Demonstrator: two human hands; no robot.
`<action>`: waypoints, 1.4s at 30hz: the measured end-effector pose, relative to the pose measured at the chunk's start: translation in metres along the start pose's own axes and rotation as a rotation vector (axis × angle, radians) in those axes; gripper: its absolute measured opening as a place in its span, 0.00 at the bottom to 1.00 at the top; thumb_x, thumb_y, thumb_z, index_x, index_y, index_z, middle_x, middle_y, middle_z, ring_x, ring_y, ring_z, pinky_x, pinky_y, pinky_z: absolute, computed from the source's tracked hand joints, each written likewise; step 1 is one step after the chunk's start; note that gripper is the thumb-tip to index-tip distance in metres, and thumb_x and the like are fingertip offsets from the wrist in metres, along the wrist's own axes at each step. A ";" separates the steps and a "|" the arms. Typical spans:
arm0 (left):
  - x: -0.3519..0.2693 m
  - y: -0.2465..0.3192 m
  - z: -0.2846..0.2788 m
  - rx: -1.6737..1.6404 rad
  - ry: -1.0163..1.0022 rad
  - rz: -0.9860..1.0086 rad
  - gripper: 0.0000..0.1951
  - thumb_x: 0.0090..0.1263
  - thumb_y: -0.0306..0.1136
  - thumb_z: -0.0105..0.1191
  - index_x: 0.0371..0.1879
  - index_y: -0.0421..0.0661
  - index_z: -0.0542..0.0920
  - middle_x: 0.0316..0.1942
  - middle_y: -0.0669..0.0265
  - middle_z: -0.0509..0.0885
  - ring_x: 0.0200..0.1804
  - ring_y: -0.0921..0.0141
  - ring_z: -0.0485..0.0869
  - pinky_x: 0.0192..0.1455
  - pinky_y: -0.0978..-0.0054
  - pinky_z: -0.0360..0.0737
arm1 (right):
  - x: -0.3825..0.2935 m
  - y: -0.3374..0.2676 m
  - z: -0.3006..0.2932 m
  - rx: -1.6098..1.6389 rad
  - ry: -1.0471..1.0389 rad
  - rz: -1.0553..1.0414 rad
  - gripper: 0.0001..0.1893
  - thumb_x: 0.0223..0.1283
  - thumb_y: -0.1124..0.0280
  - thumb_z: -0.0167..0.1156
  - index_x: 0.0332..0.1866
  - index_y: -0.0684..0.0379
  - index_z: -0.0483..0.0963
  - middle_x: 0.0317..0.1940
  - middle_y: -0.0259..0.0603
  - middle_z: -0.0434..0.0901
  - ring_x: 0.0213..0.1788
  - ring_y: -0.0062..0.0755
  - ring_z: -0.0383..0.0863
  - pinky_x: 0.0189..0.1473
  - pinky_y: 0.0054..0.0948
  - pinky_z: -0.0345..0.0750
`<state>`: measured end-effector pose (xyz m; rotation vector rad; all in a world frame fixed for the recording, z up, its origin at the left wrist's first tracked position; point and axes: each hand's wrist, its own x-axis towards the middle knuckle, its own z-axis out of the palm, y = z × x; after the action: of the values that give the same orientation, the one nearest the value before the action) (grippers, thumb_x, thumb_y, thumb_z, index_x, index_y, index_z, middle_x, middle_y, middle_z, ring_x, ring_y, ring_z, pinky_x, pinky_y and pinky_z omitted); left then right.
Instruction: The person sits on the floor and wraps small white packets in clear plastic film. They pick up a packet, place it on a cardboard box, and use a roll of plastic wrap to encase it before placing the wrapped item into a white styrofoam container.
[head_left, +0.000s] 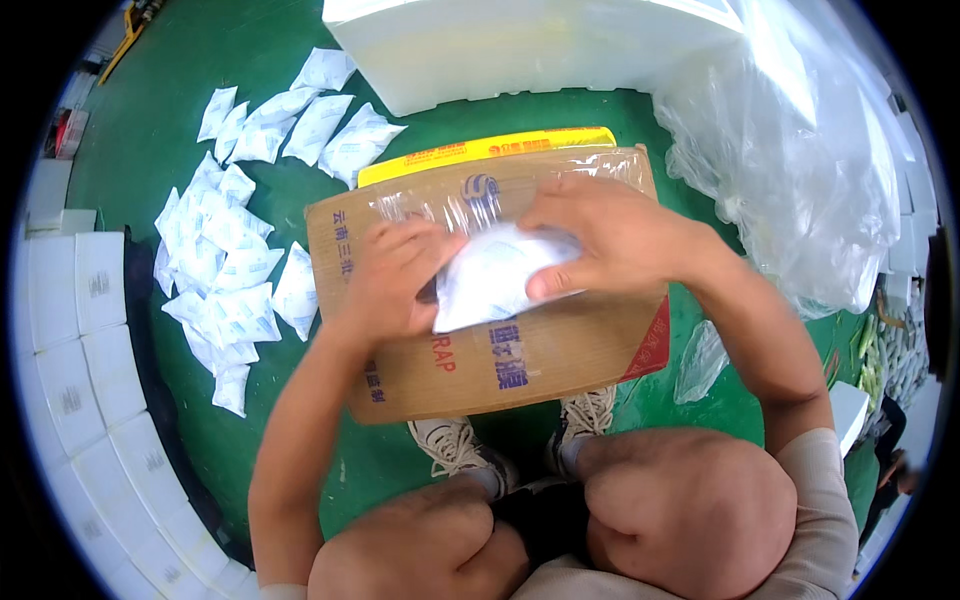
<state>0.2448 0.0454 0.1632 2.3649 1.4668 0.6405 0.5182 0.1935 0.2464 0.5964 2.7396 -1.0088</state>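
A white pillow-shaped packet (491, 281) is between my hands, above a brown cardboard carton (555, 341) that bears printing and clear tape. My right hand (611, 236) grips the packet's right side, thumb in front and fingers at the back. At the packet's left edge is my left hand (401, 277), blurred; its thumb is by the upper corner, and whether it grips is unclear. Many similar packets with faint blue print lie in a loose pile (217, 255) on the floor to the left, with one (298, 292) close beside the carton.
Behind the carton lies a yellow printed packet (487, 150). A large white foam box (525, 52) stands beyond it, with clear plastic sheeting (780, 172) at its right. White boxes (97, 360) are stacked along the left. A small plastic bag (701, 364) lies on the green floor (292, 199).
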 end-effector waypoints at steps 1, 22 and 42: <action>-0.002 0.014 -0.008 -0.051 -0.021 -0.031 0.29 0.60 0.44 0.68 0.60 0.45 0.86 0.59 0.58 0.85 0.65 0.56 0.79 0.67 0.53 0.71 | -0.002 -0.007 -0.011 0.020 -0.155 0.024 0.37 0.65 0.42 0.68 0.71 0.58 0.76 0.56 0.49 0.82 0.62 0.53 0.80 0.63 0.46 0.77; 0.080 -0.014 0.016 0.138 -0.305 0.055 0.29 0.79 0.43 0.56 0.79 0.71 0.72 0.86 0.78 0.61 0.86 0.65 0.57 0.88 0.50 0.49 | 0.015 -0.022 0.012 0.223 -0.293 -0.184 0.60 0.43 0.58 0.78 0.83 0.62 0.52 0.74 0.63 0.63 0.76 0.59 0.67 0.77 0.45 0.67; -0.052 0.068 -0.004 -0.223 0.489 -0.054 0.28 0.78 0.43 0.60 0.72 0.43 0.73 0.72 0.52 0.77 0.69 0.50 0.79 0.74 0.48 0.71 | -0.056 -0.031 0.104 2.250 0.076 -0.114 0.57 0.55 0.36 0.73 0.80 0.66 0.59 0.68 0.59 0.75 0.67 0.55 0.81 0.67 0.53 0.81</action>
<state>0.2752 -0.0309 0.1860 2.0772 1.5334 1.3630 0.5574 0.0871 0.2010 0.4546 0.3607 -3.4724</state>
